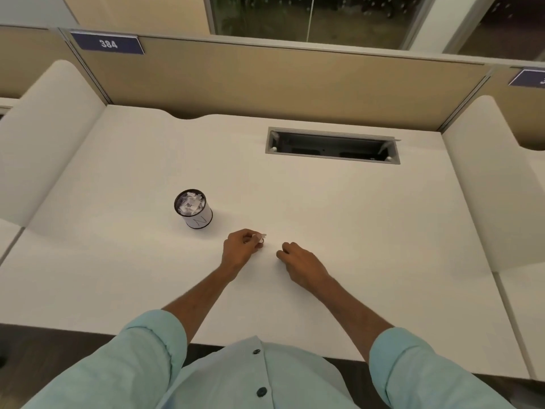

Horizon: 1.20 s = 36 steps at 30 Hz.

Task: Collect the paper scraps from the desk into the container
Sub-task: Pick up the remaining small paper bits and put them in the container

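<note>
Head cam: left hand (240, 246) is pinching a few paper scraps (261, 237) at its fingertips, just over the desk (324, 202) and near the container (193, 209), which is packed with white bits. Right hand (298, 261) sits curled on the desk close by; can't tell if it's got anything. I'd keep the pinch tight and let go low over the rim so nothing flutters out. Writing: a scrawled N or Z on the container, and a blue sign (107, 43) reading 384.

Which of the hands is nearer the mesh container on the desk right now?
Left. The left hand, pinching paper scraps, is just to the right of the container and closer to the person; the right hand lies further right, beyond the left one.
</note>
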Tool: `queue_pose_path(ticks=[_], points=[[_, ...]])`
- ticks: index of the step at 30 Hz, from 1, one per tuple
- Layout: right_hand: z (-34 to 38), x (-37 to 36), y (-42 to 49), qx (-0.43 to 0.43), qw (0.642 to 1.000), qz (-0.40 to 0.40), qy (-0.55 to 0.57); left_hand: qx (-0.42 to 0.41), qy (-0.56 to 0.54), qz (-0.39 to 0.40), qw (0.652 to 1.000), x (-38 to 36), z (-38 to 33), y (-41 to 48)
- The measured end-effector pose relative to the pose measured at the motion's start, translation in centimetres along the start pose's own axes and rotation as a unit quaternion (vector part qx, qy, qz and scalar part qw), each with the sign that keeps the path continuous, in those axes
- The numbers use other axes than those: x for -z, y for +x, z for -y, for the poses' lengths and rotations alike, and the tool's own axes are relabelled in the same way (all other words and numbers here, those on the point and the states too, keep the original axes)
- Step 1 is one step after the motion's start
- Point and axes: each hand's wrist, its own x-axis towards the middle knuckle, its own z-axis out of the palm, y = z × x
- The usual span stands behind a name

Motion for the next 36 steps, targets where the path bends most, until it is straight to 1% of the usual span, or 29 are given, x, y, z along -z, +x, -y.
queue_pose_path(ticks=[2, 4, 5, 6, 7, 8, 9, 11, 12, 13, 14, 15, 16, 18, 20, 21, 22, 24, 26, 29, 30, 33, 36], points=[[0.6, 0.4, 0.7, -0.01, 1.0, 0.003, 0.017, 0.014, -0.023, 0.0, 1.0, 0.2, 0.2, 0.0], [0.9, 0.8, 1.3, -0.04, 0.997, -0.002, 0.061, 0.022, -0.041, 0.004, 0.999, 0.5, 0.2, -0.1], [0.8, 1.0, 1.5, -0.07, 0.991, -0.01, 0.11, 0.021, -0.046, 0.006, 0.999, 0.7, 0.2, -0.2], [0.6, 1.3, 1.7, -0.111, 0.977, -0.019, 0.179, 0.017, -0.047, 0.008, 0.999, 0.9, 0.1, -0.2], [0.4, 1.5, 1.9, -0.156, 0.951, -0.027, 0.267, 0.011, -0.045, 0.01, 0.999, 1.1, 0.0, -0.2], [0.1, 1.7, 2.1, -0.2, 0.907, -0.032, 0.37, 0.008, -0.044, 0.012, 0.999, 1.4, -0.1, -0.2], [-0.1, 2.0, 2.2, -0.235, 0.845, -0.035, 0.479, 0.006, -0.049, 0.011, 0.999, 1.8, -0.3, -0.1], [-0.3, 2.9, 2.6, -0.269, 0.699, -0.037, 0.661, 0.001, -0.065, 0.001, 0.998, 2.6, -0.7, 0.0], [-0.4, 3.4, 3.0, -0.277, 0.634, -0.038, 0.721, -0.004, -0.071, -0.006, 0.997, 3.0, -0.9, 0.1], [-0.5, 3.9, 3.5, -0.283, 0.578, -0.04, 0.764, -0.01, -0.074, -0.015, 0.997, 3.4, -1.2, 0.2], [-0.6, 4.3, 4.2, -0.289, 0.533, -0.044, 0.794, -0.017, -0.074, -0.023, 0.997, 3.9, -1.4, 0.3], [-0.7, 4.8, 4.9, -0.293, 0.504, -0.048, 0.811, -0.024, -0.072, -0.028, 0.997, 4.4, -1.6, 0.5], [-0.7, 5.3, 5.6, -0.293, 0.487, -0.049, 0.821, -0.032, -0.069, -0.03, 0.997, 4.9, -1.9, 0.7], [-0.3, 6.3, 6.9, -0.289, 0.467, -0.046, 0.834, -0.052, -0.059, -0.029, 0.996, 6.0, -2.5, 1.1], [0.3, 7.0, 8.3, -0.284, 0.461, -0.043, 0.839, -0.08, -0.047, -0.039, 0.995, 7.1, -3.2, 1.5], [0.8, 7.3, 9.0, -0.28, 0.465, -0.04, 0.839, -0.097, -0.039, -0.053, 0.993, 7.7, -3.5, 1.7], [1.5, 7.7, 9.8, -0.272, 0.473, -0.037, 0.837, -0.116, -0.028, -0.071, 0.99, 8.4, -3.8, 2.0], [3.0, 8.4, 11.4, -0.249, 0.499, -0.028, 0.829, -0.151, 0.005, -0.113, 0.982, 9.9, -4.4, 2.5], [4.7, 9.1, 13.0, -0.221, 0.537, -0.018, 0.814, -0.171, 0.053, -0.16, 0.971, 11.4, -4.7, 3.0], [7.4, 10.2, 15.3, -0.176, 0.597, -0.017, 0.783, -0.168, 0.146, -0.242, 0.945, 13.6, -4.8, 3.8], [8.2, 10.6, 16.0, -0.165, 0.617, -0.02, 0.769, -0.171, 0.159, -0.258, 0.937, 14.2, -4.7, 4.1], [10.3, 11.5, 18.0, -0.148, 0.685, -0.036, 0.712, -0.17, 0.175, -0.283, 0.928, 15.5, -4.3, 4.8], [12.2, 12.0, 19.4, -0.143, 0.76, -0.071, 0.63, -0.137, 0.175, -0.284, 0.933, 16.1, -3.7, 5.2]])
